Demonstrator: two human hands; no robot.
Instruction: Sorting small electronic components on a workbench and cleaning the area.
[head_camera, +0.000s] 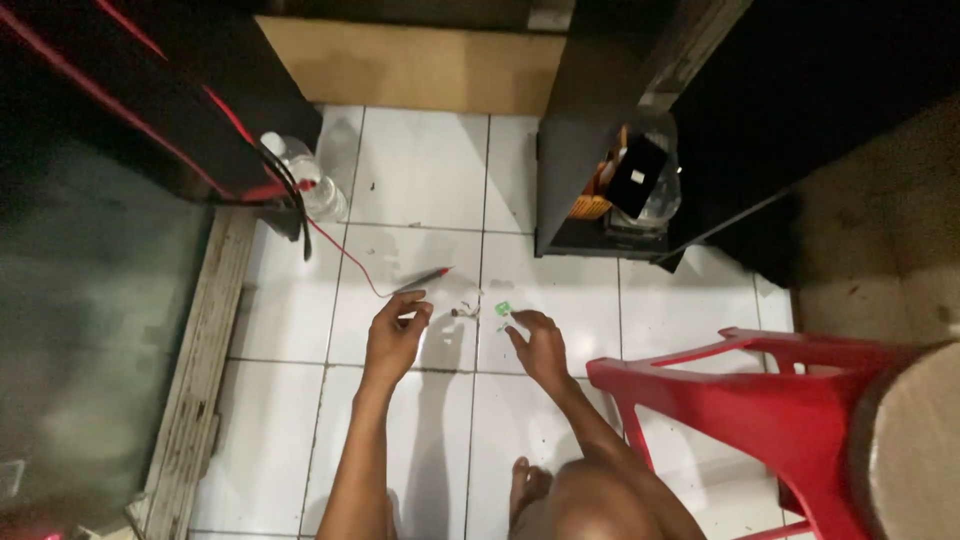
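The person is crouching over a white tiled floor (420, 170), both arms reaching forward.

1. Right hand (540, 345): the fingertips are pinching toward a small green component (503, 309) that is lying on the tiles just beyond them. Whether the fingers are already clamped on it or only touching it cannot be told; the part is too small in this view.
2. Left hand (395, 335): the fingers are curling loosely with a gap between thumb and forefinger, holding nothing that is visible.
3. Between the two hands, a small dark metal piece (465, 313) is lying on the floor, slightly nearer the right hand than the left.
4. A red test probe (425, 277) is resting just beyond the left hand, its long axis running diagonally up and to the right, its red lead (340, 250) trailing back toward the dark cabinet (180, 120) at the upper left corner of the floor.

The green component is lying forward of the right hand; the left hand is nearer the probe.

A red plastic chair (760, 400) is standing at the right edge, and a clear bottle (305, 175) is standing near the cabinet.
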